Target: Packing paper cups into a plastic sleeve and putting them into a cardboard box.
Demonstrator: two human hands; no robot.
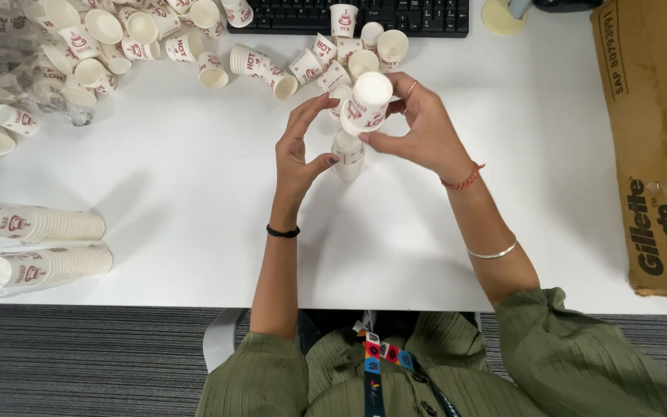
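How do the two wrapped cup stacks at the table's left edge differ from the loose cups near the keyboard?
The wrapped stacks lie nested in tidy rows inside clear plastic; the loose cups are scattered singly, some upright, some tipped over. The stacks lie parallel; the loose cups point every way. Both are white paper cups with red print.

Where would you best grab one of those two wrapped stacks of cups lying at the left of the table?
Probably around the middle of the nearer wrapped stack, coming down from above with fingers over its long sides. It lies flat on the white table, and its round, even sides give more hold than the crumpled wrapper end. Both hands, left hand and right hand, are busy with loose cups.
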